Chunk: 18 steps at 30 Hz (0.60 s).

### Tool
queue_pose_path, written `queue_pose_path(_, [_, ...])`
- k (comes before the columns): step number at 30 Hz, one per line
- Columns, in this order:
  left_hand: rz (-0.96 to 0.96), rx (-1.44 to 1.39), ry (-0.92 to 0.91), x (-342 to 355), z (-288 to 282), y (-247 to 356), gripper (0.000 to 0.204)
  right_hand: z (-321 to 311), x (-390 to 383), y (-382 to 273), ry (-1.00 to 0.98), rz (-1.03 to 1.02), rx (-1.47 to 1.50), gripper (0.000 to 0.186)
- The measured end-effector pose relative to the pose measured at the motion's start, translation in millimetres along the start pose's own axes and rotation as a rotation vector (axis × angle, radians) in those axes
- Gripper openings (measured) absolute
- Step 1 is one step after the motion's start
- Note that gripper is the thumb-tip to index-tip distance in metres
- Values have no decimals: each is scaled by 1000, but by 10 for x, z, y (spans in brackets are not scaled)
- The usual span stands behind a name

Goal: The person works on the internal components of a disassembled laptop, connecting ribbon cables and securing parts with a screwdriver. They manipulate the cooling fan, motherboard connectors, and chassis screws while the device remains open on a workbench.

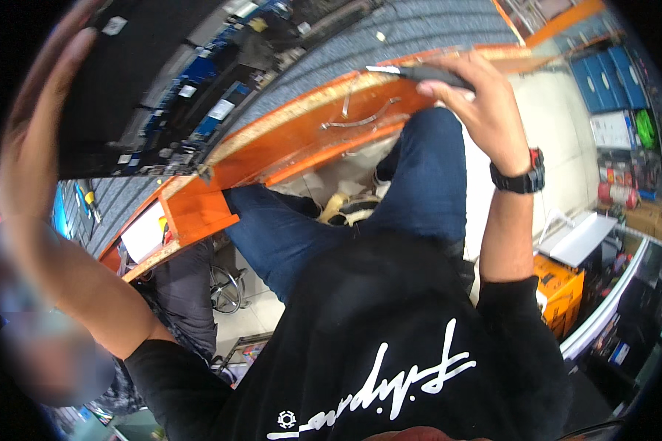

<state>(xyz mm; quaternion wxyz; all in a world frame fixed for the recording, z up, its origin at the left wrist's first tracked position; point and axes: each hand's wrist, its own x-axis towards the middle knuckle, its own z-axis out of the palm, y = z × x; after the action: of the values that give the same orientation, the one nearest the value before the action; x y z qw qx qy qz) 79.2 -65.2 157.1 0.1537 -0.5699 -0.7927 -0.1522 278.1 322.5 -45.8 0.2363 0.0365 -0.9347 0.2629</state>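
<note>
A large black electronic device (118,81) with exposed blue circuit boards and cables stands opened at the upper left, on the ribbed grey mat. Along its left edge lies my left hand (48,95), thumb on the near side and other fingers partly behind it, gripping the edge. My right hand (489,103) is closed round a slim black-handled tool (438,75) with a pale, narrow tip. That tip points left, over the front edge of the bench. What kind of tool it is, I cannot make out.
The ribbed grey mat (449,26) covers the orange-edged bench, with an open drawer (198,213) at left. Thin cables (360,121) hang at the bench front. Another person (187,294) sits close on my left. Blue drawers (607,77) and an orange box (561,294) stand at right.
</note>
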Motion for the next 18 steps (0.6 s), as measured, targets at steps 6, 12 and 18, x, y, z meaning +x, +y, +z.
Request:
queue_pose_path(6, [-305, 110, 302, -204, -181, 491, 43, -380, 86, 334, 29, 268, 381, 25])
queue_pose_path(12, [-816, -371, 834, -1584, 566, 587, 46, 80, 471, 472, 135, 434, 830, 24])
queue_pose_path(18, [-1061, -895, 595, -1669, 1455, 988, 32, 188, 783, 449, 93, 434, 703, 14])
